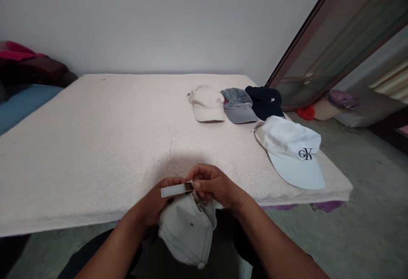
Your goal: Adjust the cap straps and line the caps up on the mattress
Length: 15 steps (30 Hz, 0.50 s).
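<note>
A pale grey-white baseball cap (188,232) hangs from both hands over my lap, at the near edge of the bed. Its back strap (174,190) faces up, with a brass-coloured buckle (188,186) at one end. My right hand (213,185) pinches the strap at the buckle between thumb and finger. On the other side my left hand (156,200) is closed round the cap behind the strap, its fingers partly hidden. A white cap with black letters (290,149) lies to the right, apart from my hands.
Farther back on the bed (95,143) sit a beige cap (207,102), a grey cap (239,104) and a navy cap (264,100) in a row. A wall (159,24) stands behind, and a brown-framed door (306,58) is at the right.
</note>
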Motion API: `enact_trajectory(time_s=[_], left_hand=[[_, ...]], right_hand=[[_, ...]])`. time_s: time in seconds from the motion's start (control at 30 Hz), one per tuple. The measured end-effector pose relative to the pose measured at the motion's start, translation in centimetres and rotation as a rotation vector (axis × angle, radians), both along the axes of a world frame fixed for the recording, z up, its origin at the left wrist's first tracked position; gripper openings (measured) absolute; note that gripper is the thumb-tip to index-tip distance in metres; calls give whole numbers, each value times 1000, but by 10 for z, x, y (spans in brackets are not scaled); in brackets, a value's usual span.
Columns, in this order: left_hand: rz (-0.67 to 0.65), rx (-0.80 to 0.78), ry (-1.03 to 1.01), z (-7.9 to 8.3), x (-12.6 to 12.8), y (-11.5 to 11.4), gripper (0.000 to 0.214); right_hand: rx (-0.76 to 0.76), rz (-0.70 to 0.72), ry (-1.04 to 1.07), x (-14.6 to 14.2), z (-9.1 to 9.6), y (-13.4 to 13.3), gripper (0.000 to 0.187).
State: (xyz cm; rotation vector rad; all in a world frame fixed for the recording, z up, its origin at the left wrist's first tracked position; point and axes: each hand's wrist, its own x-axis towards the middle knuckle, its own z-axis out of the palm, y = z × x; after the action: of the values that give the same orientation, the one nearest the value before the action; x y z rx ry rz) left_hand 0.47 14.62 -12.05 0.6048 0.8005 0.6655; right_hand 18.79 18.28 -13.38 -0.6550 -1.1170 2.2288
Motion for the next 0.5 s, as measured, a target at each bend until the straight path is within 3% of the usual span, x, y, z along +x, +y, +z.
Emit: enact_trajectory(time_s=[0.17,0.33,0.5], left_hand=[[53,-34,20,-6,-2,2,15],[13,-20,25,-3,-1,1,11],[77,-32,71,-2,-3,1,27]], right_hand=[[67,-17,-39,0,-2,2,20],[109,-15,-95,1,1,1,19],[123,-1,-90,0,0,1,21]])
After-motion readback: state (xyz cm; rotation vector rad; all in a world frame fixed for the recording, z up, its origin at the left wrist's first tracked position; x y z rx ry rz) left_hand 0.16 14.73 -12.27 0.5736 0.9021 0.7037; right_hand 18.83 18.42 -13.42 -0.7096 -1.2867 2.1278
